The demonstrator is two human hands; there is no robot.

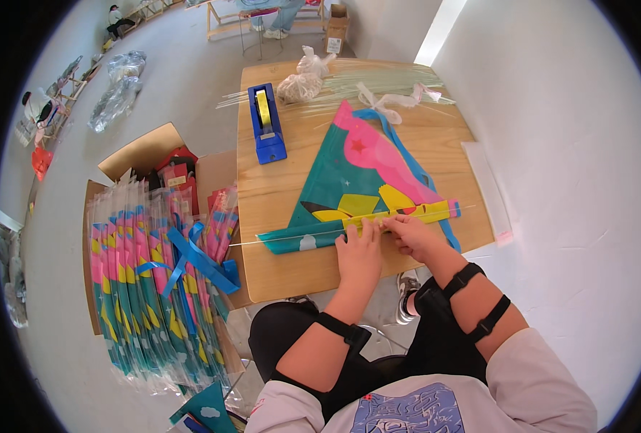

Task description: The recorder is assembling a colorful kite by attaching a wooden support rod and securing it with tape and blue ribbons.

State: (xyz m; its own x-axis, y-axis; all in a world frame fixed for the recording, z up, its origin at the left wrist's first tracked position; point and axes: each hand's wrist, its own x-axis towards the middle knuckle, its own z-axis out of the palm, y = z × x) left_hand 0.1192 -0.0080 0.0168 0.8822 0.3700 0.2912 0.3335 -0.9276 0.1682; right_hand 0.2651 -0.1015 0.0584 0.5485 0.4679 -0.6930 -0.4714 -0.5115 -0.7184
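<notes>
A printed kite [345, 184] in teal, pink and yellow lies on the wooden table before me, its point away from me. A long thin pale rod [291, 237] runs along its near edge, sticking out past the left corner. My left hand [358, 252] bends its fingers over that near edge, on the yellow part. Close beside it, my right hand [414, 237] pinches the same edge with thumb and forefinger. My fingertips hide the exact spot they grip. A blue ribbon strip [403, 151] trails along the kite's right side.
A blue tape dispenser [266, 126] stands at the table's far left. Thin rods [363, 81] and knotted plastic bags [300, 86] lie along the back. Left of the table, a cardboard box [147, 148] holds several bagged kites [143, 281]. A white wall [551, 159] rises at right.
</notes>
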